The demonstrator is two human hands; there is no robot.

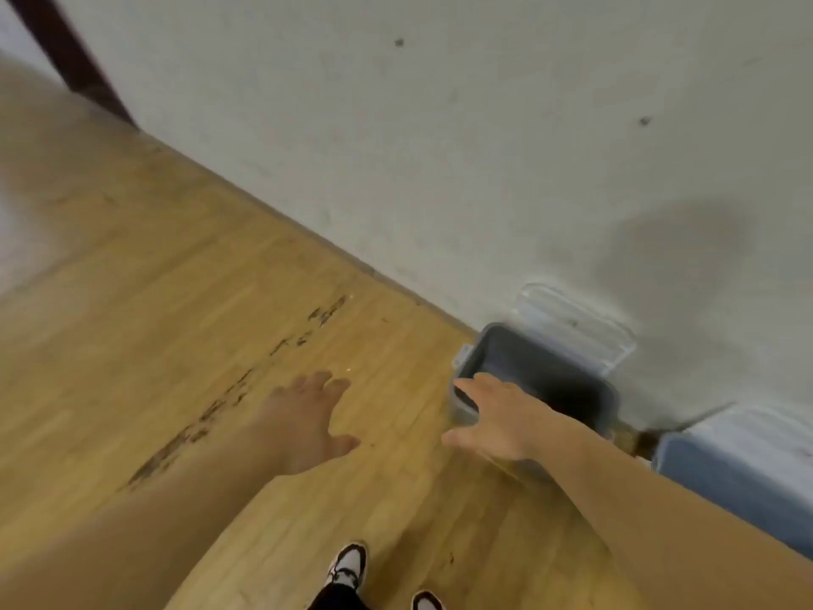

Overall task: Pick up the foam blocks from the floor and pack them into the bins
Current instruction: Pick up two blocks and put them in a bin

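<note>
We note left hand (303, 418) beside the bin (512, 358), right hand (492, 422) over its rim; fingers (323, 379) spread, empty. No blocks visible; progress unclear.

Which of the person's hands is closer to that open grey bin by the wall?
Right. The right hand is spread at the near rim of the grey bin, fingertips overlapping it. The left hand is spread over the wooden floor, off to the bin's left.

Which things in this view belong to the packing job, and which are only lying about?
Job: grey bin, clear lid behind it, second bin at right, left hand, right hand. No foam blocks visible.
Only there: shoes, scuffed floor, wall.
</note>
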